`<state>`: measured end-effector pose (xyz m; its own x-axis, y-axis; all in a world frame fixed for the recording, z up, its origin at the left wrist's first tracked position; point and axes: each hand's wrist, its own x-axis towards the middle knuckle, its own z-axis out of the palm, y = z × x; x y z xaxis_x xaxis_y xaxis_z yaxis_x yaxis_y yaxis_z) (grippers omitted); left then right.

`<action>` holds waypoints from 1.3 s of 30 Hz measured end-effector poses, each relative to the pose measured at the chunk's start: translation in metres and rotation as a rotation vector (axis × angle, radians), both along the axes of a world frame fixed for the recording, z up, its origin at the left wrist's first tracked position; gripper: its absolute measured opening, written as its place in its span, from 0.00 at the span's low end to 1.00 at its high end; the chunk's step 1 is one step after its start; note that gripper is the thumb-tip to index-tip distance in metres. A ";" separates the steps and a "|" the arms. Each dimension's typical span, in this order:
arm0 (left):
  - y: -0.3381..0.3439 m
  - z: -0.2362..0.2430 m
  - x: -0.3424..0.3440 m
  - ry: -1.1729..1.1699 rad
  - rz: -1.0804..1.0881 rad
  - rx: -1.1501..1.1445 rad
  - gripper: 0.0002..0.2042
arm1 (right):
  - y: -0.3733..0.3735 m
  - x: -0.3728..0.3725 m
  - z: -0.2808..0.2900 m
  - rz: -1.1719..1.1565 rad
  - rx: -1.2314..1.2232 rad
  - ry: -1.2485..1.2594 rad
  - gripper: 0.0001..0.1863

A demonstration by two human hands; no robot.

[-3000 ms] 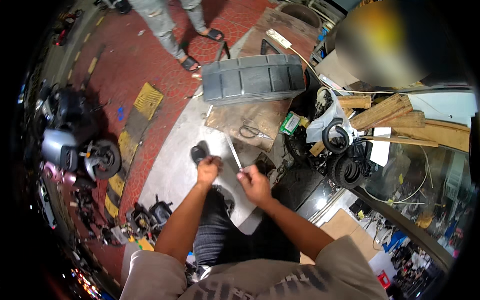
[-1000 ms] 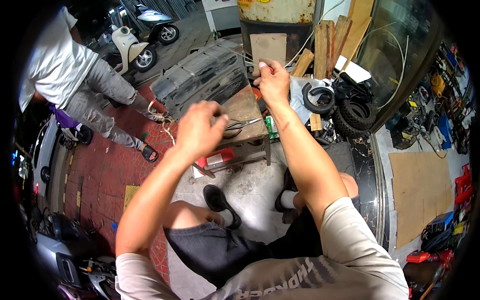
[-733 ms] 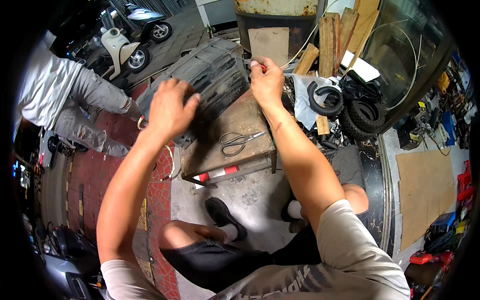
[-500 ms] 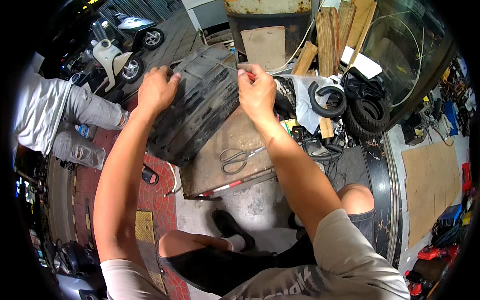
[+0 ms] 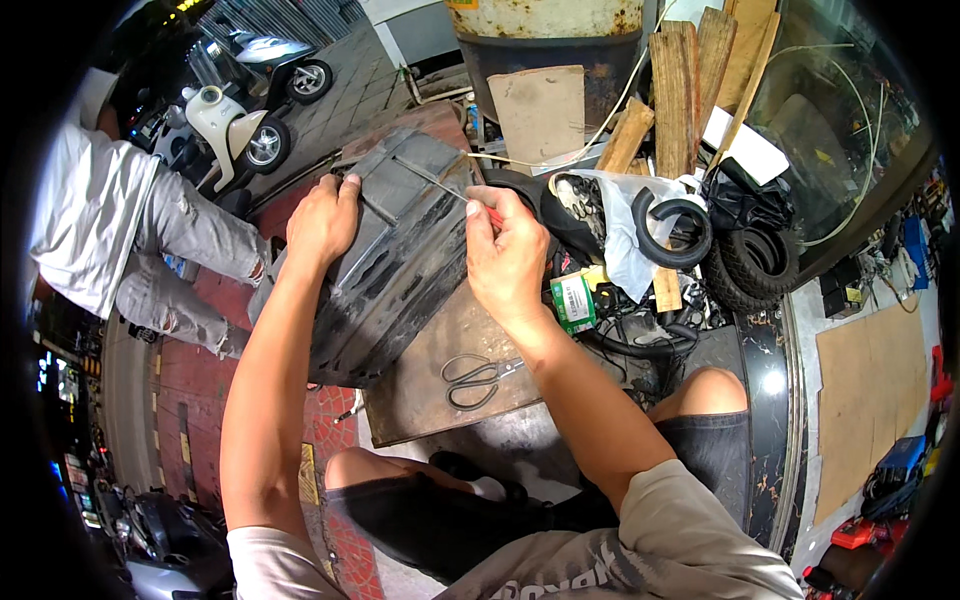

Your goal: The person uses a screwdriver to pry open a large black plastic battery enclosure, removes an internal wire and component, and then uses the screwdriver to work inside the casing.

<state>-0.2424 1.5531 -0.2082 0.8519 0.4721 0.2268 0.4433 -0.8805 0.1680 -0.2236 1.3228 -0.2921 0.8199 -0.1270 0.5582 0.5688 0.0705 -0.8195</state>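
A scuffed black box-shaped case [image 5: 400,270] with ridged sides lies tilted on a worn metal-edged board [image 5: 400,405] in front of me. My left hand [image 5: 325,220] grips its left edge, fingers curled over the side and partly hidden. In my right hand [image 5: 508,245] is a screwdriver [image 5: 496,217] with a red handle. Its long thin shaft reaches left across the case's top, the tip close to a groove near the far end. Below the case, dark-handled scissors [image 5: 470,382] rest on the board, their blades partly behind my right forearm.
Right of the case lie a green-and-white box [image 5: 573,303], black cables, a cut rubber ring [image 5: 670,228] and tyres [image 5: 752,262]. Wooden planks [image 5: 676,100] and a rusty bin [image 5: 550,45] stand behind. At left is a person in torn jeans [image 5: 185,235]; a cream scooter [image 5: 225,125] stands beyond.
The whole view has shifted, so the case and board sit lower. Both hands keep their holds, and the screwdriver still lies across the case's top. The person at left has shifted slightly.
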 end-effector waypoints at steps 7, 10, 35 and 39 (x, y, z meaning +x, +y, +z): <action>-0.004 0.003 0.001 0.024 0.006 0.019 0.30 | -0.004 -0.003 0.024 0.594 0.537 0.661 0.12; -0.001 0.000 0.002 0.000 -0.006 0.020 0.31 | -0.019 0.019 0.032 0.848 0.520 0.988 0.22; 0.033 -0.013 0.036 -0.248 -0.266 0.097 0.27 | -0.031 0.050 0.044 0.983 0.056 0.898 0.15; 0.024 -0.002 0.100 -0.056 -0.177 -0.173 0.24 | -0.022 0.064 0.029 0.723 -0.310 0.447 0.15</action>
<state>-0.1424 1.5770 -0.2102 0.9129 0.3531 0.2048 0.2709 -0.8994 0.3430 -0.1600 1.3007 -0.2631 0.7895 0.6068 0.0917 0.0956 0.0261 -0.9951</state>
